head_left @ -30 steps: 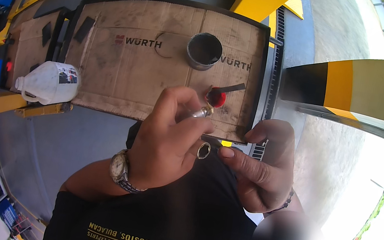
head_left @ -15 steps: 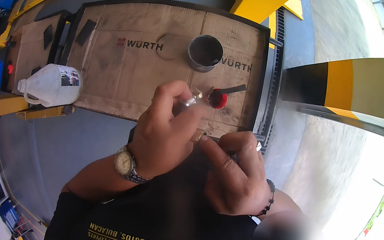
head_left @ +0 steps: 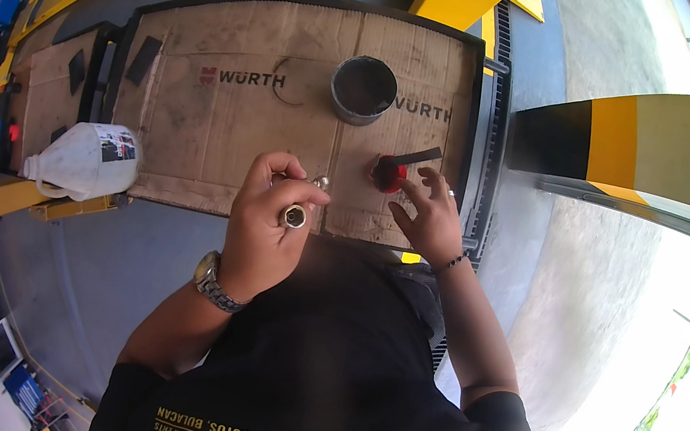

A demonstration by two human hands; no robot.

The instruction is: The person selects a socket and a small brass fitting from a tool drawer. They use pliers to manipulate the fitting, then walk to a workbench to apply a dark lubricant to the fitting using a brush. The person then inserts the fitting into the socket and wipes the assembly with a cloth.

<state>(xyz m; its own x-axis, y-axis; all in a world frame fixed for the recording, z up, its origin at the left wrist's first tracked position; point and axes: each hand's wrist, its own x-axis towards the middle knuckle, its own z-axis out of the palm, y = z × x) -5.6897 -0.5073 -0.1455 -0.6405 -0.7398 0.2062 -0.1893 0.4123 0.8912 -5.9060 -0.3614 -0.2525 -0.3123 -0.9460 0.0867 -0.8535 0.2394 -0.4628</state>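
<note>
My left hand is closed around a shiny metal cylindrical part with a hollow round end facing up. A metal tip shows past the fingers; whether both belong to one piece is hidden by the hand. My right hand reaches over the cardboard with fingers apart, the fingertips beside a small red cap with dark stuff in it. Across that cap lies a short black strip. I cannot tell if the fingers touch the cap.
Stained cardboard lines a black-rimmed tray. A round dark container stands on it behind the red cap. At the left is a white jug on its side. A striped post rises on the right, near a yellow beam.
My right hand has left the metal part near my body and moved forward to the red cap, its fingers spreading. My left hand has turned and shifted left, keeping the part.
</note>
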